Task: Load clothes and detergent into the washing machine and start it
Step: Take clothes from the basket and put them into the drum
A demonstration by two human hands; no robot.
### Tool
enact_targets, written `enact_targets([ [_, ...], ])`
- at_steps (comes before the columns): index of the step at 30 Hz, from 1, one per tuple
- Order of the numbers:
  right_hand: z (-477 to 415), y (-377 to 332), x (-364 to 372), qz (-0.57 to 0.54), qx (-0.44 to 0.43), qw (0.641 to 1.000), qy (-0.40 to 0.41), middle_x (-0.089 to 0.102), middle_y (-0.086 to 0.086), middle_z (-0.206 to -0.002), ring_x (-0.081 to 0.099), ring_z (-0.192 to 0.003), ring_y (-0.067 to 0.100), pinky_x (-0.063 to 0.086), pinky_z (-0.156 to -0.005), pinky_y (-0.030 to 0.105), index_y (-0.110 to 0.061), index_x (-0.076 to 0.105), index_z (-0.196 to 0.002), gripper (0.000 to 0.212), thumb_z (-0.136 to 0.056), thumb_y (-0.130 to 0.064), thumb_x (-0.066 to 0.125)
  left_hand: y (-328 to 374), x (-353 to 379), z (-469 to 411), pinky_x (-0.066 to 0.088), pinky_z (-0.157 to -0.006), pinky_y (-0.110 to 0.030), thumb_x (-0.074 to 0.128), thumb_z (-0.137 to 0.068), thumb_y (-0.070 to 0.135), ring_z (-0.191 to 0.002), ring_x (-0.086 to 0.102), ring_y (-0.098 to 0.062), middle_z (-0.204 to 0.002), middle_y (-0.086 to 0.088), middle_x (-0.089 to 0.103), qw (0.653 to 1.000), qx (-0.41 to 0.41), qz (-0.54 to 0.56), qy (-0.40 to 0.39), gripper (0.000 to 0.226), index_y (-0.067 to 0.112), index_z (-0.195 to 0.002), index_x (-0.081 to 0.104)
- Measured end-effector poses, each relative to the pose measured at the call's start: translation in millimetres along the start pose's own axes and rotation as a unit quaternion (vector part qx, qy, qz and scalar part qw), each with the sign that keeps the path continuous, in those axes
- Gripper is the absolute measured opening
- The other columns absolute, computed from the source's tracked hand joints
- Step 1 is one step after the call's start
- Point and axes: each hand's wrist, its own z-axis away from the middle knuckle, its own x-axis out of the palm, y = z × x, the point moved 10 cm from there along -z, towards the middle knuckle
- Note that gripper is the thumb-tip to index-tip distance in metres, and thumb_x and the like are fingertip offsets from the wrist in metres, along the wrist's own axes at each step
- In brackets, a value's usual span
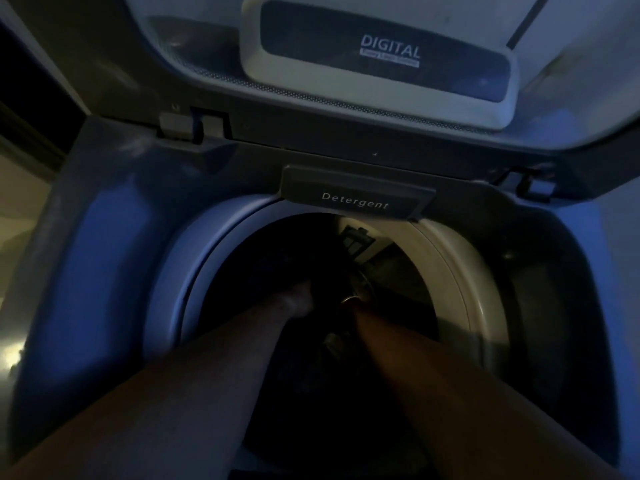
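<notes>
Two bare forearms come in from the bottom edge and reach down together into the mouth of the top-loading washing machine. The left hand is deep inside the drum, its fingers lost in a dark bundle of clothes pressed right against it; it looks to be gripping the fabric, though the gloom hides how the fingers lie. The right hand sits just beside it, a ring glinting, and whether it is closed or spread I cannot tell. More dark cloth lies lower in the drum between and beneath the two arms. A pale ring rims the drum opening, lit blue on the left and cream on the right. Just beyond, at the back edge of the opening, is a shut grey flap marked "Detergent". Farther still, the lid stands raised, its window panel reading "DIGITAL".
</notes>
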Motion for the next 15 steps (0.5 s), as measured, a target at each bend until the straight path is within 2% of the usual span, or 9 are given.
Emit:
enact_targets([
  [3, 13.4, -17.2, -6.8, 0.022, -0.037, 0.999, 0.004, 0.025, 0.016, -0.177, 0.026, -0.163, 0.034, 0.02, -0.134, 0.043, -0.007, 0.029, -0.167, 0.061, -0.117, -0.042, 0.028, 7.1, -6.5, 14.0, 0.024, -0.139, -0.049, 0.046, -0.119, 0.025, -0.168, 0.032, -0.035, -0.18, -0.014, 0.033, 1.0, 0.011, -0.013, 0.011, 0.056, 0.016, -0.174, 0.034],
  [6, 38.8, -40.6, -21.5, 0.023, -0.101, 0.995, 0.012, 0.036, 0.015, -0.172, 0.035, -0.159, 0.034, 0.023, -0.133, 0.047, -0.016, 0.034, -0.167, 0.061, -0.115, -0.047, 0.034, 15.8, -15.6, 32.5, 0.038, -0.13, -0.044, 0.057, -0.114, 0.028, -0.156, 0.05, -0.035, -0.166, -0.017, 0.053, 0.999, 0.026, -0.017, 0.031, 0.052, 0.016, -0.165, 0.05],
  [8, 68.1, -49.2, -27.6, 0.052, -0.128, 0.99, -0.019, 0.044, 0.016, -0.167, 0.044, -0.154, 0.036, 0.031, -0.13, 0.049, -0.022, 0.029, -0.168, 0.064, -0.11, -0.039, 0.051, 23.3, -23.1, 51.1, 0.046, -0.124, -0.041, 0.061, -0.112, 0.028, -0.146, 0.06, -0.035, -0.157, -0.018, 0.062, 0.998, 0.023, -0.026, 0.045, 0.046, 0.014, -0.156, 0.06],
  [10, 103.6, -58.8, -47.8, 0.072, -0.149, 0.986, -0.005, 0.052, 0.019, -0.158, 0.052, -0.146, 0.04, 0.04, -0.125, 0.048, -0.024, 0.035, -0.163, 0.069, -0.1, -0.028, 0.063, 39.3, -32.6, 83.1, 0.049, -0.122, -0.04, 0.06, -0.111, 0.029, -0.143, 0.062, -0.035, -0.155, -0.017, 0.063, 0.997, 0.028, -0.048, 0.06, 0.046, 0.013, -0.155, 0.061],
  [13, 161.9, -73.4, -84.9, 0.076, -0.18, 0.981, 0.018, 0.057, 0.021, -0.149, 0.057, -0.138, 0.042, 0.047, -0.119, 0.048, -0.024, 0.041, -0.158, 0.067, -0.094, -0.021, 0.062, 83.4, -42.9, 137.0, 0.051, -0.111, -0.034, 0.059, -0.111, 0.025, -0.137, 0.065, -0.032, -0.15, -0.014, 0.066, 0.992, 0.079, -0.064, 0.079, 0.044, 0.017, -0.154, 0.059],
  [15, 201.5, -74.8, -118.2, 0.067, -0.2, 0.977, 0.046, 0.055, 0.021, -0.151, 0.055, -0.14, 0.041, 0.044, -0.121, 0.044, -0.021, 0.039, -0.16, 0.069, -0.094, -0.013, 0.06, 122.6, -48.9, 179.4, 0.057, -0.108, -0.038, 0.062, -0.108, 0.024, -0.129, 0.07, -0.03, -0.141, -0.01, 0.072, 0.984, 0.119, -0.076, 0.105, 0.038, 0.019, -0.146, 0.064],
])
